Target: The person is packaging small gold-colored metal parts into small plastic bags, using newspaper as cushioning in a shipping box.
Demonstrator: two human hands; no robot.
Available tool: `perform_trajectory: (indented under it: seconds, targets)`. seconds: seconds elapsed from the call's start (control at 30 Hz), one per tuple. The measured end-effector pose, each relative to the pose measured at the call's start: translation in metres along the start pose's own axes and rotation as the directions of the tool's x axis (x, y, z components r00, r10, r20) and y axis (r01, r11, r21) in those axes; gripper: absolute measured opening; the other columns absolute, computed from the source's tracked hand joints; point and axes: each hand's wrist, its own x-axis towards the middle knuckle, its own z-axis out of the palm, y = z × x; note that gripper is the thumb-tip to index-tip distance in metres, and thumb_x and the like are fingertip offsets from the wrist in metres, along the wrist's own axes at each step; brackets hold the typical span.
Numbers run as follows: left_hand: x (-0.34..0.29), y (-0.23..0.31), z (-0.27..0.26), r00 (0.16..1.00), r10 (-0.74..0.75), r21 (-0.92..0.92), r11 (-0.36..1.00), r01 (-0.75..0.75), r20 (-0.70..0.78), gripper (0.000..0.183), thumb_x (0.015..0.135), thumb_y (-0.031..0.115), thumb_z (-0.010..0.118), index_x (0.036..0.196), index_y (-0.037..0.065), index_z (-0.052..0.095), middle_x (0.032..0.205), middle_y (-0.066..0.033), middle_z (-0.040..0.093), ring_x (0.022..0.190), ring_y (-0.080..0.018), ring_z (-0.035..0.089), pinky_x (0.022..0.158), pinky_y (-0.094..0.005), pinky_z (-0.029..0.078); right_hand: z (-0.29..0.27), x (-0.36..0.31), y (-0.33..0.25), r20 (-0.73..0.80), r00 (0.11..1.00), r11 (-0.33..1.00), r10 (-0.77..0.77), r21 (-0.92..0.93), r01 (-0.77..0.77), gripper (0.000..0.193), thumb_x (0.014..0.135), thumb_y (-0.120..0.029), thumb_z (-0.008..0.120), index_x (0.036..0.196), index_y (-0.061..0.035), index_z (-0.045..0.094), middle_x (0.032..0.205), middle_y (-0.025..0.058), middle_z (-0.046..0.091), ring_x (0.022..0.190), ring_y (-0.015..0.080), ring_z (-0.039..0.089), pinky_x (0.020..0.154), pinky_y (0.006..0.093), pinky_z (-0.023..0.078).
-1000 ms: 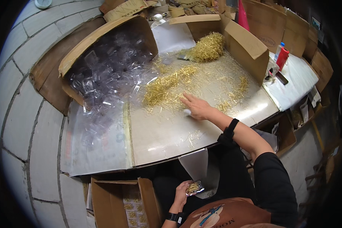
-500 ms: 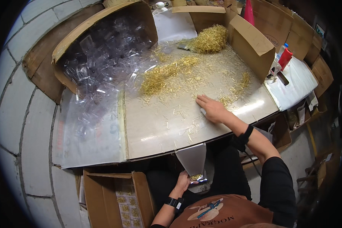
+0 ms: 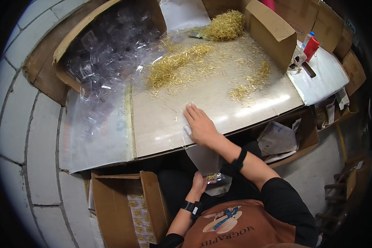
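My right hand (image 3: 201, 126) lies flat on the smooth tabletop (image 3: 153, 128) near its front edge, fingers stretched out and pointing away. A few thin gold-coloured bent wire pieces (image 3: 176, 115) lie by its fingertips. Just below the hand, a pale chute (image 3: 203, 159) slopes down from the table's edge. Under the chute, my left hand (image 3: 199, 182) grips a small shiny clear container (image 3: 214, 178) with gold pieces in it. The container's lower part is hard to make out. A long mound of gold wire pieces (image 3: 173, 68) stretches across the table beyond my right hand.
Clear plastic boxes (image 3: 111, 53) fill an open carton at the left. A taller gold heap (image 3: 227, 25) stands at the back beside a cardboard wall (image 3: 273, 29). At lower left, a carton (image 3: 153, 198) holds several filled clear boxes. A red object (image 3: 311, 48) stands at right.
My right hand has swept left and toward me, to the chute's top. The loose gold pieces in the front middle of the table have largely gone from there. My left hand stays under the chute.
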Motion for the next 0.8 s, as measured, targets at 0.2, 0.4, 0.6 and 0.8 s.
perform_trajectory:
  seconds: [0.2, 0.4, 0.6, 0.8]
  targets:
    - [-0.007, 0.007, 0.004, 0.995, -0.087, 0.095, 0.992, 0.082, 0.053, 0.038, 0.094, 0.022, 0.030, 0.111, -0.004, 0.053, 0.093, -0.0160, 0.066, 0.076, -0.0263, 0.068, 0.052, -0.0363, 0.058, -0.073, -0.072, -0.036, 0.208, 0.978, 0.995, 0.034, 0.088, -0.053, 0.054, 0.068, -0.001, 0.059, 0.121, 0.0048, 0.050, 0.132, 0.0203, 0.045, 0.128, 0.0332, 0.038, 0.106, 0.0394, 0.033]
    - [-0.005, 0.009, -0.004, 0.992, -0.054, -0.047, 0.997, 0.060, 0.112, 0.038, 0.096, 0.025, 0.034, 0.112, -0.003, 0.054, 0.096, -0.0141, 0.065, 0.077, -0.0207, 0.067, 0.053, -0.0306, 0.058, -0.107, -0.132, -0.008, 0.217, 0.973, 0.925, 0.081, 0.348, -0.155, 0.038, 0.073, 0.007, 0.055, 0.109, -0.0022, 0.060, 0.115, 0.0168, 0.059, 0.110, 0.0325, 0.055, 0.090, 0.0369, 0.047]
    - [-0.010, -0.004, -0.017, 0.975, -0.188, 0.034, 0.982, 0.185, 0.116, 0.039, 0.097, 0.028, 0.034, 0.112, -0.002, 0.055, 0.096, -0.0134, 0.065, 0.076, -0.0200, 0.067, 0.052, -0.0311, 0.058, -0.106, -0.174, -0.002, 0.426, 0.888, 0.848, 0.171, 0.395, -0.353, 0.028, 0.077, 0.003, 0.055, 0.104, -0.0009, 0.061, 0.103, 0.0162, 0.062, 0.097, 0.0337, 0.060, 0.083, 0.0373, 0.049]
    - [-0.044, 0.012, -0.006, 0.968, -0.205, 0.067, 0.978, 0.197, 0.146, 0.037, 0.097, 0.029, 0.039, 0.108, -0.001, 0.056, 0.090, -0.0120, 0.066, 0.072, -0.0172, 0.067, 0.047, -0.0277, 0.056, -0.093, -0.183, -0.010, 0.454, 0.882, 0.803, 0.130, 0.473, -0.362, 0.034, 0.079, -0.004, 0.059, 0.112, 0.0003, 0.057, 0.110, 0.0187, 0.060, 0.102, 0.0349, 0.058, 0.087, 0.0381, 0.047]
